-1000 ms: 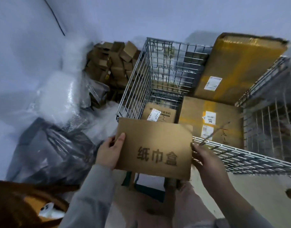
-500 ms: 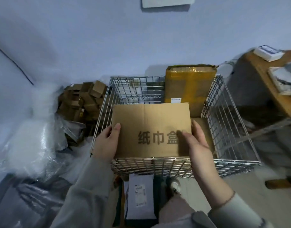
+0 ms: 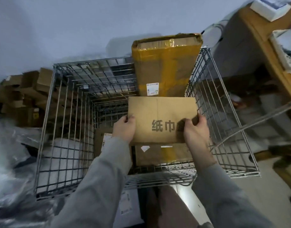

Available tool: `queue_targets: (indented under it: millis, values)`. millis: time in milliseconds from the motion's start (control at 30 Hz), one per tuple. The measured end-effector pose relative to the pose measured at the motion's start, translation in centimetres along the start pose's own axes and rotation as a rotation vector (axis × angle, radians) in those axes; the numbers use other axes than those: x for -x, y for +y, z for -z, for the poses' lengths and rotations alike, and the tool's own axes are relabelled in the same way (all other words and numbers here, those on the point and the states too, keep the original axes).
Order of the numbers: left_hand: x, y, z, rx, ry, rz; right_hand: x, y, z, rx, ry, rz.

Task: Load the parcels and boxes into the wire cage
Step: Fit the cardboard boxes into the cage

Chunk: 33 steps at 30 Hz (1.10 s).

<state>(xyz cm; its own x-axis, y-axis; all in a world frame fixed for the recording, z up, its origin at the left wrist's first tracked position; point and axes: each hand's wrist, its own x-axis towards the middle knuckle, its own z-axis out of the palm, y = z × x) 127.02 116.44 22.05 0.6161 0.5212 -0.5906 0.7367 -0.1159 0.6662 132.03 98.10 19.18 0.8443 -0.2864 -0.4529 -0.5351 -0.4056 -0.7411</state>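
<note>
A flat brown cardboard box [image 3: 159,112] with printed characters is down inside the wire cage [image 3: 65,122], at its right half. My left hand [image 3: 124,129] grips its left edge and my right hand [image 3: 195,132] grips its right side, covering part of the print. Under it lies a taped brown box [image 3: 166,153] with white labels. A tall box wrapped in yellow tape [image 3: 164,66] leans upright against the cage's back wall. Another labelled box [image 3: 102,142] lies on the cage floor to the left.
A heap of small cardboard boxes [image 3: 24,94] sits left of the cage, with grey and clear plastic bags [image 3: 8,162] in front of it. A wooden table [image 3: 276,51] stands at the right. A white parcel [image 3: 128,204] lies on the floor by my legs.
The box went from in front of the cage, over its front rim, and down into its right half. My hands shifted to grip its sides lower down. The camera tilted down over the cage.
</note>
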Motion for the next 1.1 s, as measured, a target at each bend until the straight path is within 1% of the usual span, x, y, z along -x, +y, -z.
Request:
queue_targets:
  millis: [100,167,233,300,433,467,567,633,700,800,867,1000,1067,1100]
  values:
    - [-5.4,-1.1,-4.3,-0.100,-0.069,0.135,-5.7,2.6,-4.0,0.130,0.024,-0.121]
    - [-8.3,-2.6,-6.7,-0.154,-0.105,0.214,-8.3,4.8,-6.6,0.231,0.059,-0.256]
    - [-11.5,-4.5,-9.6,-0.184,-0.144,0.294,-10.9,7.4,-9.1,0.359,0.060,-0.373]
    - [-14.2,-6.6,-12.4,-0.216,-0.190,0.374,-13.2,10.4,-10.8,0.457,0.033,-0.451]
    - [-17.6,-10.8,-17.5,-0.313,-0.316,0.423,-17.1,15.6,-11.4,0.540,0.034,-0.484]
    - [-18.2,-11.8,-18.8,-0.300,-0.343,0.417,-18.0,16.6,-11.2,0.556,0.028,-0.493]
    - [-19.2,-14.4,-22.4,-0.164,-0.445,0.428,-20.3,19.1,-10.7,0.604,0.015,-0.520]
    - [-19.3,-15.6,-24.0,-0.121,-0.510,0.425,-21.3,20.2,-10.5,0.638,0.039,-0.513]
    - [-19.4,-16.2,-25.0,-0.080,-0.521,0.425,-21.8,20.7,-10.4,0.657,0.078,-0.493]
    - [-19.6,-16.8,-26.6,0.157,-0.604,0.489,-22.1,21.1,-10.3,0.721,0.114,-0.425]
    - [-19.7,-16.8,-27.4,0.241,-0.630,0.512,-22.3,21.2,-10.3,0.707,0.131,-0.373]
    - [-20.3,-16.4,-27.7,0.303,-0.682,0.477,-22.2,21.0,-11.1,0.673,0.160,-0.251]
    - [-20.5,-16.6,-26.6,0.343,-0.689,0.502,-21.9,20.5,-11.9,0.661,0.159,-0.139]
    - [-20.8,-17.0,-25.9,0.308,-0.672,0.504,-21.8,20.2,-12.4,0.669,0.139,-0.075]
